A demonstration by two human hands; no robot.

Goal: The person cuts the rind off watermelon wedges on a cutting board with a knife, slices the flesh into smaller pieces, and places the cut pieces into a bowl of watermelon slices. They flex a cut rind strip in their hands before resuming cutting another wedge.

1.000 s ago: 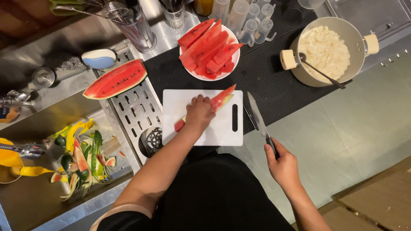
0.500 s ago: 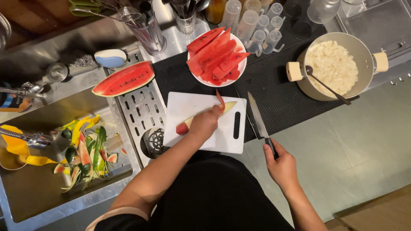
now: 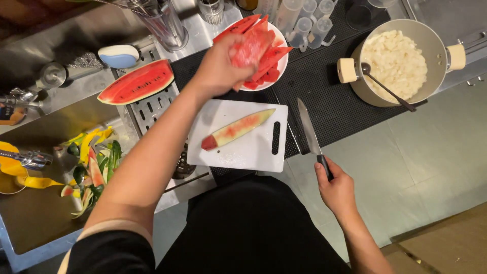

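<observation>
Over the white plate (image 3: 282, 65) at twelve o'clock, left hand (image 3: 219, 66) clasping a peeled watermelon slice (image 3: 252, 48), blurred. Right hand (image 3: 336, 189) at four o'clock clenched on the knife (image 3: 310, 134), blade parked off the cutting board (image 3: 256, 152). Rind (image 3: 236, 129) lying on it.

Peeled watermelon slab (image 3: 252, 47), red and slightly blurred, held above the white plate (image 3: 280, 69) of stacked slices. Kitchen knife (image 3: 310, 133), blade pointing away, lies just right of the cutting board. Trimmed rind strip (image 3: 237, 129) lies diagonally on the board.
</observation>
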